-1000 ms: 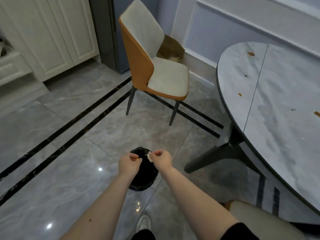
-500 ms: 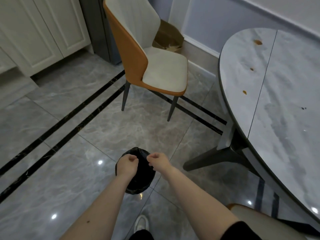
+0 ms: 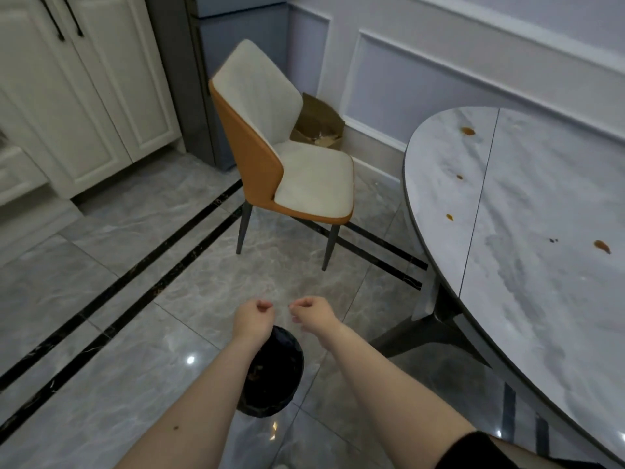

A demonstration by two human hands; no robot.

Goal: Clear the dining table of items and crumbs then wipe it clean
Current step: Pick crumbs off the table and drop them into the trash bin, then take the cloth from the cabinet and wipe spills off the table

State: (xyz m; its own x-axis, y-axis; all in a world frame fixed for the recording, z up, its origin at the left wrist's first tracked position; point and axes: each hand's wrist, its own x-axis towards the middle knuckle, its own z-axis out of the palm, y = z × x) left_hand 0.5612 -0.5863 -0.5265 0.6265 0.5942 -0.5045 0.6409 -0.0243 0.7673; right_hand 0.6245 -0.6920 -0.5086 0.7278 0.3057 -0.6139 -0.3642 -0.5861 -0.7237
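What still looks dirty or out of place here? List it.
The marble table carries brown stains: one near its far edge, two small ones along the left side, a larger smear and dark crumbs. A brown paper bag sits on the floor behind the chair.

One table (image 3: 527, 299) stands to the right of the single orange-and-white chair (image 3: 287, 170), and it carries four brown stains (image 3: 468, 131) plus one small dark speck. Behind the chair lies one brown paper bag (image 3: 318, 123), and in front of it sits one black-lined bin (image 3: 274, 370). Two hands show, the left hand (image 3: 252, 318) and the right hand (image 3: 313, 313), both above the bin.
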